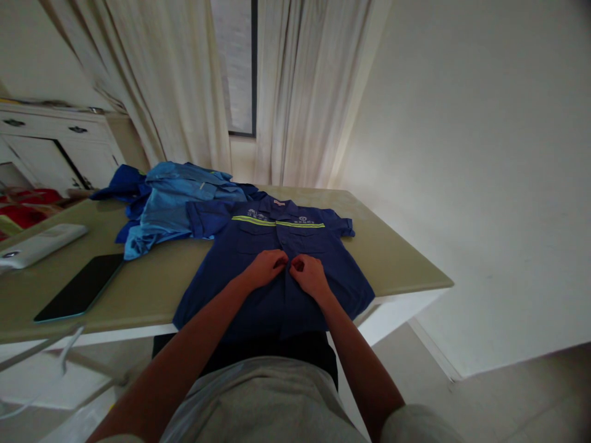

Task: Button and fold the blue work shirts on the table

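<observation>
A dark blue shirt [277,271] lies flat, front up, on the table [406,264]. Its collar points to the far side and its hem hangs over the near edge. A yellow-green stripe runs across the chest.

Both hands rest on the shirt's middle front strip, just below the chest pockets. The left hand [266,267] and the right hand [308,275] almost touch each other. Each has its fingers curled together and pinched on the cloth at the strip; what lies between the tips is too small to tell.

Far left of the shirt, a pile [175,206] of lighter blue clothes touches its left sleeve and part of the collar. Farther left on the table, well apart from the hands, lie a dark tablet [80,286] near the near edge and a long white device [39,244] beyond it. Nothing lies on the shirt between the hands and the collar.

Behind the table hang pale curtains [184,92] with a window [237,61] between them. A white cabinet [55,147] stands at far left. The table's right side is bare up to its corner.
</observation>
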`<state>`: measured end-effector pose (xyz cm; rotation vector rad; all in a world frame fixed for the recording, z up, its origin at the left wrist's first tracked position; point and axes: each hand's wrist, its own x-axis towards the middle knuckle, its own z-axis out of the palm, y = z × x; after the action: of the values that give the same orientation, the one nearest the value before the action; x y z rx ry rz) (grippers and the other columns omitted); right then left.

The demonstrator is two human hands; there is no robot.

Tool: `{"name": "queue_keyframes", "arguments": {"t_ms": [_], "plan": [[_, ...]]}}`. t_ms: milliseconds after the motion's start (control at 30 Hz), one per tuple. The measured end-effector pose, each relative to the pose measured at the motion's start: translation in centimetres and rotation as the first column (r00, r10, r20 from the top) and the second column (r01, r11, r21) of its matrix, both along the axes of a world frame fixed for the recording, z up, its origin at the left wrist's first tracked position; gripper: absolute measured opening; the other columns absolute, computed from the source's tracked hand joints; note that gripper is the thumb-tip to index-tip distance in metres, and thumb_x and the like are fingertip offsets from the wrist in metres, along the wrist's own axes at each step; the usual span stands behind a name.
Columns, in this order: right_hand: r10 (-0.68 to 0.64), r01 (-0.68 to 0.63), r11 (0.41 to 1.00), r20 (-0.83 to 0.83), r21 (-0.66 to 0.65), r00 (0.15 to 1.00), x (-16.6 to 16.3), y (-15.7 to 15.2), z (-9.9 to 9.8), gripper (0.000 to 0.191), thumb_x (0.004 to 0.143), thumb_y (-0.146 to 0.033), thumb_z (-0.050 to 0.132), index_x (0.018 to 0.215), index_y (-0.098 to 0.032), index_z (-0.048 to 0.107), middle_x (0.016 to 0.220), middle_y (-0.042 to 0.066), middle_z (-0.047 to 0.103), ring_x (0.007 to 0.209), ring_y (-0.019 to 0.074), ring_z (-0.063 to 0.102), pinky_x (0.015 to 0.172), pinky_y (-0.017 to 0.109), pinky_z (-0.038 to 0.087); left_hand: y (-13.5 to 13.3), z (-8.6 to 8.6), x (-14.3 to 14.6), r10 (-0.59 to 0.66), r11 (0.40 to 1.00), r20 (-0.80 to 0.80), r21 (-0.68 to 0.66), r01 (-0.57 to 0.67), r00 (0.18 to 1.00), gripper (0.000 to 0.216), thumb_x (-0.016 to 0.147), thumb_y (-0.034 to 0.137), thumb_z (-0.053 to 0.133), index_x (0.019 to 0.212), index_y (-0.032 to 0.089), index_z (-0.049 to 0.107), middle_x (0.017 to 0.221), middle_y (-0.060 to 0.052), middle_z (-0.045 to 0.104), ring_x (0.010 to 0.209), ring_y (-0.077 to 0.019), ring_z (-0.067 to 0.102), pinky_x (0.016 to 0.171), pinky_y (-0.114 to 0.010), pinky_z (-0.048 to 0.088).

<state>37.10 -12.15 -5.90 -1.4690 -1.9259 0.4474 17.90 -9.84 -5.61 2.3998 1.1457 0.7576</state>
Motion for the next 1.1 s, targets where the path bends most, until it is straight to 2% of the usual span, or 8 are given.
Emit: {"name": "queue_keyframes", "arguments": {"t_ms": [233,333,533,933,1000,1100], "plan": [[-0.002,0.002,1.0,0.062,0.004,0.998,-0.04,0.01,0.01,0.007,0.08,-0.013,0.07,0.083,-0.019,0.071,0.078,0.001,0.073,0.072,0.0159,0.064,0.073,0.027,0.042,-0.01,-0.34,-0.05,-0.015,0.999,0.029,0.032,0.014,0.999,0.015,0.082,0.011,0.06,0.092,0.019,0.069,0.089,-0.004,0.07,0.08,-0.0178,0.066,0.076,-0.028,0.048],[0.01,-0.011,1.0,0.072,0.018,0.997,-0.02,0.07,-0.16,0.006,0.081,-0.014,0.07,0.082,-0.02,0.07,0.077,0.002,0.072,0.072,0.0163,0.063,0.071,0.027,0.041,-0.34,-0.09,0.08,-0.006,0.998,0.033,0.059,0.004,0.999,0.013,0.089,0.02,0.059,0.094,0.019,0.071,0.089,-0.004,0.071,0.079,-0.0181,0.065,0.076,-0.029,0.048],[0.024,-0.028,0.999,0.092,0.043,0.996,-0.03,-0.05,-0.03,0.005,0.085,-0.017,0.069,0.081,-0.02,0.068,0.076,0.002,0.07,0.07,0.0166,0.061,0.07,0.027,0.04,-0.7,0.62,0.3,0.018,0.999,0.027,0.04,-0.019,0.999,0.024,0.097,0.037,0.057,0.091,0.02,0.072,0.088,-0.005,0.072,0.08,-0.0191,0.065,0.075,-0.03,0.048],[0.042,-0.042,0.999,-0.023,-0.008,0.999,0.26,0.44,-0.46,0.008,0.079,-0.012,0.07,0.084,-0.018,0.071,0.075,0.001,0.071,0.069,0.0152,0.063,0.068,0.026,0.042,-0.14,0.02,0.13,0.085,0.99,0.128,-0.124,-0.069,0.988,0.007,0.084,0.024,0.062,0.086,0.019,0.066,0.079,-0.002,0.072,0.073,-0.018,0.068,0.07,-0.028,0.051],[0.064,-0.064,0.998,-0.059,-0.001,0.996,0.31,0.37,-0.38,0.012,0.078,-0.011,0.07,0.087,-0.018,0.071,0.073,-0.001,0.069,0.067,0.0148,0.062,0.067,0.025,0.042,-0.15,-0.09,0.07,0.093,0.986,0.174,-0.15,-0.067,0.98,0.012,0.081,0.023,0.064,0.093,0.019,0.064,0.081,-0.002,0.073,0.074,-0.0177,0.07,0.071,-0.028,0.052],[0.083,-0.083,0.997,-0.071,0.0,0.994,0.33,0.26,-0.25,0.016,0.076,-0.01,0.07,0.089,-0.018,0.073,0.072,-0.002,0.068,0.066,0.0146,0.061,0.066,0.025,0.042,-0.03,-0.25,-0.1,0.086,0.984,0.235,-0.173,-0.046,0.968,0.035,0.076,0.02,0.067,0.11,0.019,0.062,0.082,0.0,0.072,0.073,-0.017,0.07,0.07,-0.028,0.053]]}}
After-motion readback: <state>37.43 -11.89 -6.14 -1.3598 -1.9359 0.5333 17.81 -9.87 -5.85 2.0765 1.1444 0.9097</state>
